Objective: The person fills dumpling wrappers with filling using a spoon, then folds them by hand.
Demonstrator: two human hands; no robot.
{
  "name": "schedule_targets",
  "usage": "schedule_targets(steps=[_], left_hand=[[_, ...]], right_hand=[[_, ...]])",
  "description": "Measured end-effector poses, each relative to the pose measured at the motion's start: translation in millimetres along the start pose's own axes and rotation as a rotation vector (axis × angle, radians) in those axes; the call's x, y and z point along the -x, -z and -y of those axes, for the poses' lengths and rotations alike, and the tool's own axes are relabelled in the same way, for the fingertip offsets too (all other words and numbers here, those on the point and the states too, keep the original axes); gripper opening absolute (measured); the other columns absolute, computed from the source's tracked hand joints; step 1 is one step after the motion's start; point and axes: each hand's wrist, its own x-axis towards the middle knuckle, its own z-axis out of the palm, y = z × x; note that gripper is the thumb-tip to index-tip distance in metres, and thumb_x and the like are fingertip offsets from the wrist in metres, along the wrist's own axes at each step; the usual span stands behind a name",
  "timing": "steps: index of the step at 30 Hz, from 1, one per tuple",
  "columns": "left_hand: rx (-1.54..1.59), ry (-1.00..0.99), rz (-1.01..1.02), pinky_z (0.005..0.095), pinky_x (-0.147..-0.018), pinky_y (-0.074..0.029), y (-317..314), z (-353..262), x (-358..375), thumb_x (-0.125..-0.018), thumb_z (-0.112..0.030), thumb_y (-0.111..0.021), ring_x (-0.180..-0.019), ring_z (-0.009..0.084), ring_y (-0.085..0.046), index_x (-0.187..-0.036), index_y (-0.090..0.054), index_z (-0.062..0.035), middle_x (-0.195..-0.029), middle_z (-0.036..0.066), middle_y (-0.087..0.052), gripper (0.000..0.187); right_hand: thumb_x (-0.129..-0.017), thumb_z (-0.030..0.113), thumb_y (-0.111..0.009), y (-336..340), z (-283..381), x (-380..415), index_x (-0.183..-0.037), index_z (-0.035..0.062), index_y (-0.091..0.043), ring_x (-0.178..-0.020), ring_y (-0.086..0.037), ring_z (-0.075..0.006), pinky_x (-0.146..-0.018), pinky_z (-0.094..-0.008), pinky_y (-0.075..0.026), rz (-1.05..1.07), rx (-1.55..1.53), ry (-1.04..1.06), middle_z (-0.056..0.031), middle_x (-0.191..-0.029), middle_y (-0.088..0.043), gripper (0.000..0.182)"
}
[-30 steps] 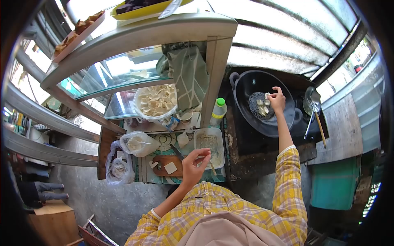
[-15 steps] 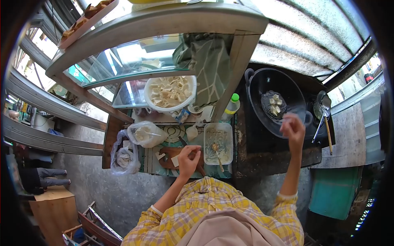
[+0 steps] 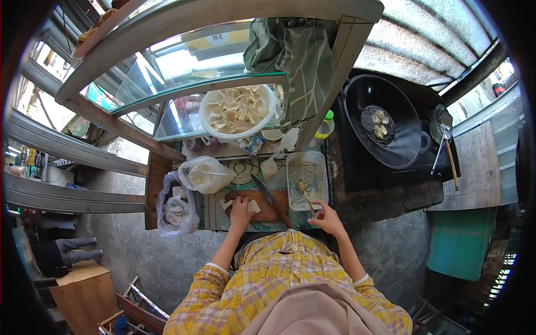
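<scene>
Floor (image 3: 131, 251) of grey concrete spreads at our left, where we see a person (image 3: 64, 254) beside a wooden box (image 3: 81, 279). Next comes our table, its green patterned cover (image 3: 211, 215) bearing two plastic bags (image 3: 177, 213). Our left hand (image 3: 240, 212) rests over the wooden board (image 3: 271, 205), fingers curled down between white pieces (image 3: 253, 207); we cannot tell whether its grip holds one. A knife (image 3: 270, 200) lies slantwise across the board, under the glass-fronted cabinet's bowl (image 3: 237, 134). Right of it, a spoon (image 3: 303, 186) leans in the clear container (image 3: 319, 181). Our right hand (image 3: 328, 219) has its grip partly open around the spoon's handle; contact is unclear. Farther right, the black wok (image 3: 406, 146) holds pale pieces (image 3: 381, 125), with corrugated roofing (image 3: 424, 42) above.
</scene>
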Motion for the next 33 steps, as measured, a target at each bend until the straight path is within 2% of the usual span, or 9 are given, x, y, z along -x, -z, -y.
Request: schedule_targets(steps=[1, 2, 6, 13, 18, 22, 25, 28, 33], left_hand=[[0.035, 0.001, -0.017, 0.0408, -0.082, -0.044, -4, 4, 1, -0.058, -0.012, -0.077, -0.095, 0.0329, -0.052, -0.1, -0.059, -0.0073, -0.096, 0.014, -0.055, 0.046], [0.018, -0.008, -0.013, 0.0405, -0.081, -0.045, -7, 9, 2, -0.059, -0.012, -0.076, -0.096, 0.0324, -0.051, -0.101, -0.059, -0.0067, -0.097, 0.013, -0.054, 0.046], [-0.007, -0.012, 0.001, 0.0397, -0.081, -0.046, -9, 10, 3, -0.06, -0.012, -0.076, -0.097, 0.0308, -0.05, -0.099, -0.06, -0.0047, -0.097, 0.012, -0.054, 0.043], [0.001, -0.004, -0.031, 0.0414, -0.077, -0.043, -12, 16, 3, -0.06, -0.017, -0.077, -0.094, 0.0273, -0.052, -0.091, -0.063, -0.0088, -0.091, 0.007, -0.057, 0.035], [-0.11, 0.027, -0.107, 0.0417, -0.075, -0.038, -14, 16, 6, -0.067, -0.02, -0.073, -0.091, 0.0247, -0.052, -0.085, -0.063, -0.0118, -0.087, 0.003, -0.056, 0.023], [-0.087, -0.012, -0.177, 0.0429, -0.074, -0.036, -17, 19, 6, -0.073, -0.021, -0.068, -0.089, 0.0244, -0.053, -0.082, -0.062, -0.0113, -0.082, 0.003, -0.057, 0.014], [0.082, -0.095, -0.224, 0.0408, -0.073, -0.037, -1, -1, 4, -0.075, -0.016, -0.067, -0.083, 0.0238, -0.055, -0.081, -0.061, -0.0095, -0.078, 0.005, -0.059, 0.011], [0.3, -0.343, -0.344, 0.0384, -0.067, -0.041, 27, -48, -21, -0.076, -0.011, -0.066, -0.074, 0.0251, -0.057, -0.083, -0.062, -0.0055, -0.075, 0.007, -0.061, 0.01], [0.72, -0.206, -0.424, 0.0296, -0.063, -0.045, 4, -112, -56, -0.081, -0.007, -0.063, -0.07, 0.0228, -0.059, -0.09, -0.064, -0.0013, -0.075, 0.01, -0.061, 0.011]], right_hand=[[-0.073, 0.022, -0.074, -2, -1, -6, -0.115, 0.0037, -0.054, -0.059, -0.052, -0.0086, -0.057, -0.0242, -0.044, 0.018, 0.02, 0.032, -0.0013, -0.066, -0.055, 0.05], [-0.076, 0.024, -0.07, -2, -2, -12, -0.103, 0.0044, -0.062, -0.067, -0.059, -0.012, -0.062, -0.0266, -0.046, -0.044, -0.018, -0.009, -0.0061, -0.074, -0.062, 0.034], [-0.083, 0.018, -0.063, -11, 3, -42, -0.091, 0.002, -0.065, -0.062, -0.058, -0.0114, -0.057, -0.025, -0.045, -0.33, -0.281, 0.052, -0.0058, -0.072, -0.062, 0.019], [-0.088, 0.021, -0.057, -1, 25, -48, -0.091, 0.002, -0.064, -0.065, -0.06, -0.018, -0.06, -0.0292, -0.046, -0.413, 0.026, 0.195, -0.0103, -0.076, -0.063, 0.02], [-0.091, 0.021, -0.051, 3, 24, -46, -0.094, 0.0043, -0.063, -0.076, -0.061, -0.0301, -0.065, -0.0342, -0.047, -0.453, 0.208, 0.32, -0.0129, -0.085, -0.063, 0.021], [-0.09, 0.02, -0.051, 12, 36, -32, -0.094, 0.0063, -0.063, -0.08, -0.06, -0.0319, -0.065, -0.0356, -0.047, -0.415, 0.278, 0.355, -0.0113, -0.087, -0.063, 0.018], [-0.089, 0.019, -0.051, 20, 38, -25, -0.092, 0.0061, -0.063, -0.078, -0.06, -0.0306, -0.065, -0.0364, -0.047, -0.399, 0.349, 0.401, -0.0105, -0.086, -0.063, 0.017], [-0.089, 0.018, -0.052, 24, 34, -19, -0.088, 0.0058, -0.062, -0.074, -0.059, -0.0292, -0.063, -0.0374, -0.047, -0.4, 0.441, 0.462, -0.0097, -0.081, -0.062, 0.016], [-0.088, 0.019, -0.053, 20, 37, -20, -0.084, 0.0066, -0.059, -0.068, -0.057, -0.028, -0.058, -0.038, -0.045, -0.427, 0.632, 0.466, -0.0087, -0.074, -0.056, 0.014]])
